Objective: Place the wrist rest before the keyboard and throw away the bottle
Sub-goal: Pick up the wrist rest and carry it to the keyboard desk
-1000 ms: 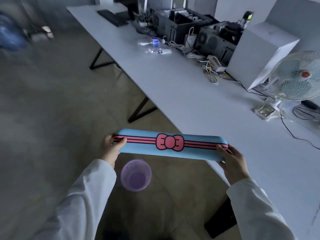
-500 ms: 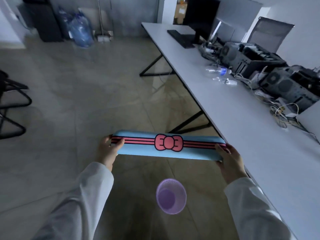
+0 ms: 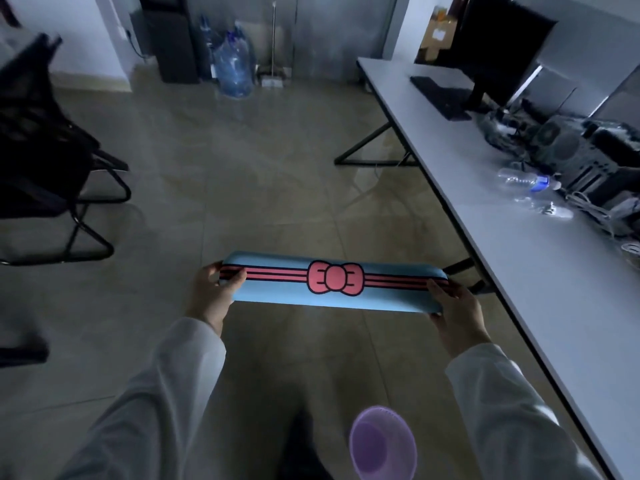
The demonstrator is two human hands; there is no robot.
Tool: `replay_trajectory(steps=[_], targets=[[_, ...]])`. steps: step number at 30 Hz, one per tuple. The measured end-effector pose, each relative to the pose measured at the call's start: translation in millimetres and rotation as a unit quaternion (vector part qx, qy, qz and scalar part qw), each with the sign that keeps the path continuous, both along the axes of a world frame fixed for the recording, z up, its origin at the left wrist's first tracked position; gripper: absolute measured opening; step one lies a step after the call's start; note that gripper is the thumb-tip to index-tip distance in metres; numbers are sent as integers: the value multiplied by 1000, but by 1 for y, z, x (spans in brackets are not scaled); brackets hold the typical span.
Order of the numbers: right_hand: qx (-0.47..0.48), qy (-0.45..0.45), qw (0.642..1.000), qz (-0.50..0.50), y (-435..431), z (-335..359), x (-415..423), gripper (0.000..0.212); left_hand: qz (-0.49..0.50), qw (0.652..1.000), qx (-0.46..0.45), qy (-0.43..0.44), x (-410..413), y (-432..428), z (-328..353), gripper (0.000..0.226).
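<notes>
Blue wrist rest (image 3: pixel 332 284) with a pink bow and stripes held level in mid-air over the floor, gripped at both ends: left hand (image 3: pixel 211 292) clamped on the left end, thumb on top and fingers (image 3: pixel 207 271) curled round the far edge; right hand (image 3: pixel 455 311) closed on the right end the same way, thumb lying across the stripes. Both grips firm on the rest, nothing else held. Not yet placed, then: black keyboard (image 3: pixel 440 97) well apart, far up the long white tabletop (image 3: pixel 519 271), lying in front of a dark monitor (image 3: pixel 498 46), with a bare strip of tabletop along its near edge where the rest would seem to belong. Clear plastic bottle (image 3: pixel 526 181) with a blue label lying on its side on the tabletop, between the hands and the keyboard, just beside a tangle of cables and open computer cases; untouched so far. Something else clear and crumpled near it, too blurred to name. Purple wastebasket (image 3: pixel 382 445) standing on the floor low in the view, near the tabletop's edge, and seemingly empty, though hard to tell in the dim light. Judged overall: early in the task, first half merely in hand, carrying and setting-down left to do; second half, bottle into the wastebasket, not begun.
</notes>
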State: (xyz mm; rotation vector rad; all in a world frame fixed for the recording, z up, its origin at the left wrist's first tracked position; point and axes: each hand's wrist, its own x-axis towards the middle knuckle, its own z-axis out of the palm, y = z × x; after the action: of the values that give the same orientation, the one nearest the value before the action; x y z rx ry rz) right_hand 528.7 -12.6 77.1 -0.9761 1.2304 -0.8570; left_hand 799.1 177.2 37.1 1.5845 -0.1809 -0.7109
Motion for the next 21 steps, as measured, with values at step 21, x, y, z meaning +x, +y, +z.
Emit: replay_trajectory(steps=[21], targets=[[3, 8, 1000, -25, -220, 8, 212, 37, 13, 999, -10, 32, 220, -230, 12, 49]])
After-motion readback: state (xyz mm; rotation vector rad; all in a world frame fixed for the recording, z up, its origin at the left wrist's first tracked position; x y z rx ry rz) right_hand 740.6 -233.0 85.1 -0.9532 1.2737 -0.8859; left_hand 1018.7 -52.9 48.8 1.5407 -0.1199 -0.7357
